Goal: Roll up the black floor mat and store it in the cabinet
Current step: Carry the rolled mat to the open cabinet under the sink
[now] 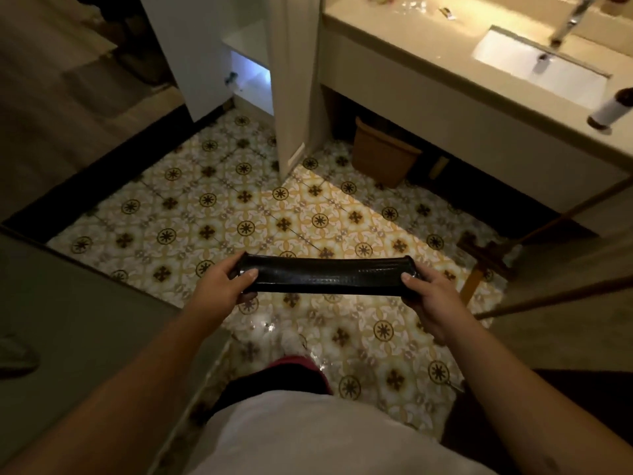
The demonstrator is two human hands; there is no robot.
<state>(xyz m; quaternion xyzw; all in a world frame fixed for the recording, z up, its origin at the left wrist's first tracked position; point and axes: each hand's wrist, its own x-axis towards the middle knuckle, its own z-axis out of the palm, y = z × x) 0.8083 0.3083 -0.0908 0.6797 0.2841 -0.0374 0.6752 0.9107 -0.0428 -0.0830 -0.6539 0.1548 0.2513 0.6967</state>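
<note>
Rolled black mat (325, 275) hangs level above patterned floor tiles (239, 207), its ends clamped by the left hand (222, 282) and right hand (428, 296). Beyond the grip, an open white cabinet (246, 80); a brown bin (383, 156) under the sink counter (445, 63).

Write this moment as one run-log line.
mat: rolled, off floor | hands: left, right gripping ends | cabinet: open | stored: no

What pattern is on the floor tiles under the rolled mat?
Cream floor tiles with yellow interlaced rings and dark floral medallions, clearest in the head view.
</note>
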